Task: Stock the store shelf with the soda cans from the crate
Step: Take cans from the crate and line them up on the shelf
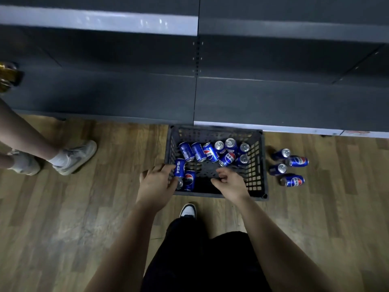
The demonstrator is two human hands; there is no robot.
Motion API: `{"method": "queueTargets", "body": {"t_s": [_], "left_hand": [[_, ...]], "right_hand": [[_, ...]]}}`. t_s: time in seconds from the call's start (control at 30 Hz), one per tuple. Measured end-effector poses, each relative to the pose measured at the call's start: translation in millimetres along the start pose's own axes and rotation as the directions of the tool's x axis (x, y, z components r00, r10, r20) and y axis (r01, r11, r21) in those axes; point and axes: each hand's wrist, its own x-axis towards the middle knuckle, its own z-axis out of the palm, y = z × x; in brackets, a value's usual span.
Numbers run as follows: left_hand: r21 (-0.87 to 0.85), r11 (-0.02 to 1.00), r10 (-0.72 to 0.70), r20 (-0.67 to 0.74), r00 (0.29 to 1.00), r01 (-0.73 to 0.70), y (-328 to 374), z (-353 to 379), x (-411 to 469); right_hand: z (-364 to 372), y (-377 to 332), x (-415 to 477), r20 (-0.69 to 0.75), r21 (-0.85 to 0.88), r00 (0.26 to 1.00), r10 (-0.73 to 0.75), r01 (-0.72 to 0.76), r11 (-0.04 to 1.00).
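A dark plastic crate (257,165) stands on the wooden floor in front of the grey store shelf (273,102). Several blue Pepsi cans (207,151) lie and stand inside it, mostly along the far side. My left hand (156,182) is at the crate's near left corner and grips one blue can (179,167) upright; another can (190,179) lies right beside it. My right hand (229,181) hovers over the crate's near middle with fingers loosely curled and holds nothing. The lower shelf boards in front of me are bare.
Several more Pepsi cans (289,167) sit on the floor just right of the crate. Another person's legs and pale sneakers (73,158) stand at the left. Gold cans (8,76) sit at the shelf's far left edge. My own shoe (188,210) is below the crate.
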Motion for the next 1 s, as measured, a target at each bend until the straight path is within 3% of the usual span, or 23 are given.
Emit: {"method": "queueTargets", "body": {"t_s": [0.3,0.47,0.7,1.0], "left_hand": [[-0.063,0.998,0.023,-0.027,0.999,-0.024,-66.7,153.1,109.2],[-0.087,0.990,0.106,-0.062,0.992,-0.112,-94.6,218.1,153.6],[-0.097,0.982,0.157,-0.067,0.985,-0.163,-103.6,249.7,185.9],[-0.067,0.986,0.153,0.014,0.988,-0.152,-100.3,262.6,200.5]], "right_hand": [[81.6,83.7,166.8,0.105,-0.126,0.994,-0.038,0.051,0.991],[124.3,128.5,243.0,0.163,-0.228,0.987,-0.015,0.053,0.972],[158.7,168.8,304.9,0.239,-0.340,0.971,0.023,0.061,0.938],[181.5,175.5,318.8,0.379,-0.262,0.925,0.034,0.073,0.962]]}}
